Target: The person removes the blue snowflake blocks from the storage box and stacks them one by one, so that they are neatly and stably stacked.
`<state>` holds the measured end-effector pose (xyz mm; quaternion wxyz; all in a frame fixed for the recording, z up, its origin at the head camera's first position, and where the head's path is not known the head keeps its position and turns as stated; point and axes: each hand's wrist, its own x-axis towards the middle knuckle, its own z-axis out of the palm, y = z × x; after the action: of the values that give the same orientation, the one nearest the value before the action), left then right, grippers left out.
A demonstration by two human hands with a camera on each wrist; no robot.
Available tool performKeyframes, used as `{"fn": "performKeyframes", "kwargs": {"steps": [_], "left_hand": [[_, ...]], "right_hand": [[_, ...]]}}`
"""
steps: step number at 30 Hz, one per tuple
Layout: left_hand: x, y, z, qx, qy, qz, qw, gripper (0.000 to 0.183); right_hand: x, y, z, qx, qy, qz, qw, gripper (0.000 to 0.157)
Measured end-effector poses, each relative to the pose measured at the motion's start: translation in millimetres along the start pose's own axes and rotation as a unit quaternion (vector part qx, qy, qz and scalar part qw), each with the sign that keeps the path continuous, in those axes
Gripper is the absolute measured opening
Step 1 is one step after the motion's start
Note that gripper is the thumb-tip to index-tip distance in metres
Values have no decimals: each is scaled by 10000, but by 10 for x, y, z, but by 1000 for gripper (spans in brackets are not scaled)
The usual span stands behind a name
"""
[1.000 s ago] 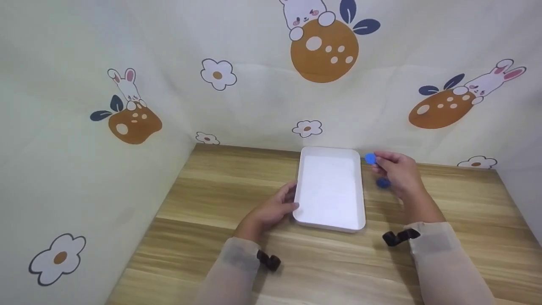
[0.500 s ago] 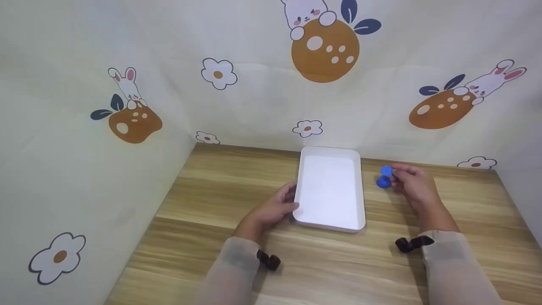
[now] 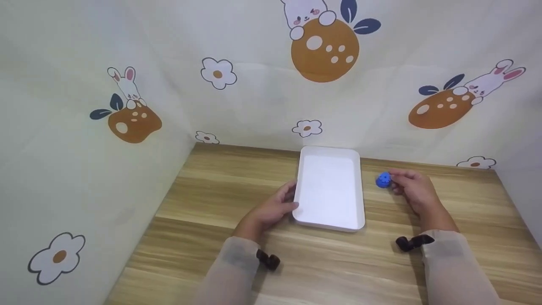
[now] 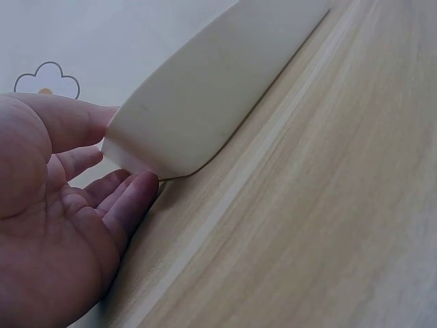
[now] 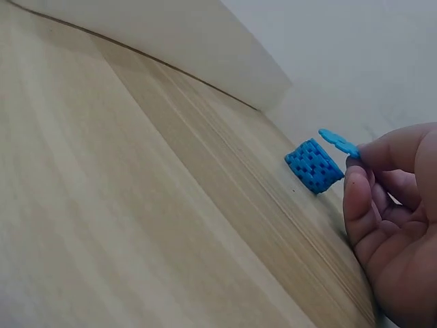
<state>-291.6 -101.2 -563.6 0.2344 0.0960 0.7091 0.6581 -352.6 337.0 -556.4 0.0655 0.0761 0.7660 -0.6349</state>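
In the head view my left hand (image 3: 272,210) holds the left side of a white rectangular tray (image 3: 328,227). The left wrist view has the thumb at the rim of the tray wall (image 4: 188,102), with fingers low against its side. Right of the tray, my right hand (image 3: 417,191) pinches the edge of a thin, notched blue disc (image 5: 339,143) between thumb and fingertips. Just under that disc stands a short stack of similar blue discs (image 5: 313,166) on the table; the held one is tilted over its top.
The wood-grain table (image 3: 203,182) meets a cream curtain (image 3: 254,101) printed with rabbits, oranges and flowers, close behind the tray. Black camera mounts (image 3: 269,259) sit on both sleeves. The tray's right wall stands close left of the stack.
From beside the tray's far right corner, the right hand has brought its blue disc right and nearer, lowering it over the stack. The left hand and tray have stayed put.
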Motion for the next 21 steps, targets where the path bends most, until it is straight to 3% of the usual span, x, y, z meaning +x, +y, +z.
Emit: {"fn": "performKeyframes", "kwargs": {"steps": [7,16,21], "left_hand": [[-1,4,2,-15,-15,21,10000,74],[-11,8,15,-257,-91,83,9996,75],[-17,12,25,-382,-90,65,9992,76]], "right_hand": [[-23,-2,14,19,127,-35,9999,35],[-1,23,0,672,20,81,9977,22],[-21,-18,19,423,24,111,9990,33]]}}
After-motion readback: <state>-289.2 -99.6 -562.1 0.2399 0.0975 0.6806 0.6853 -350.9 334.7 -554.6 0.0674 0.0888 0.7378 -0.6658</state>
